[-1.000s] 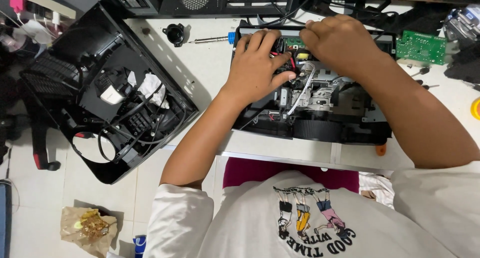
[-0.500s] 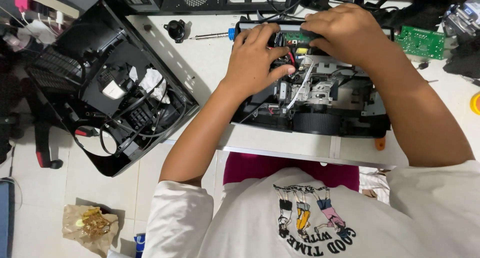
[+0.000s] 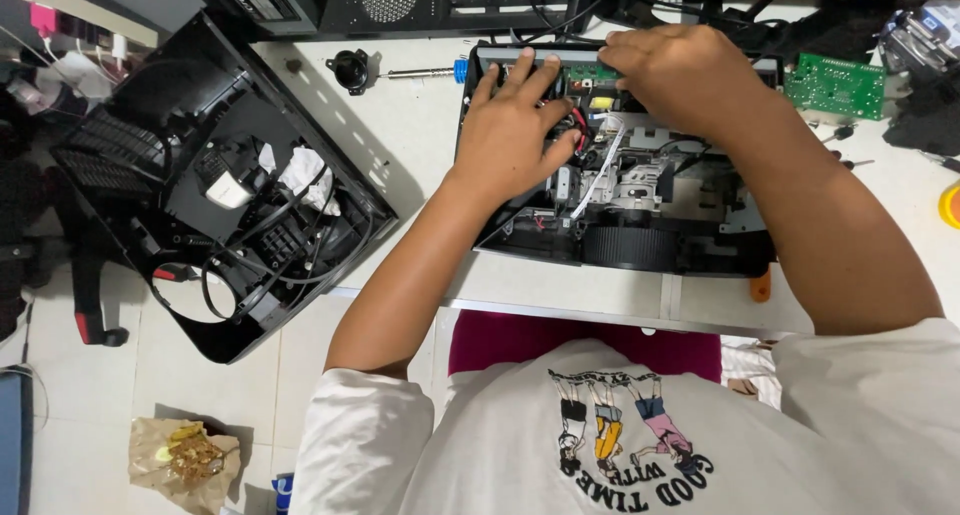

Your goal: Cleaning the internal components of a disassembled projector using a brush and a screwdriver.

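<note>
The opened projector chassis (image 3: 640, 210) lies on the white table (image 3: 420, 125), just in front of the person. The left hand (image 3: 515, 130) rests flat on its left inner parts, fingers spread. The right hand (image 3: 690, 75) curls over the back edge, covering what its fingertips touch; whether it pinches anything cannot be told. 1 black top cover (image 3: 215, 190) with loose cables hangs off the table's left. A green circuit board (image 3: 835, 85) lies at right, a screwdriver (image 3: 425, 72) behind.
</note>
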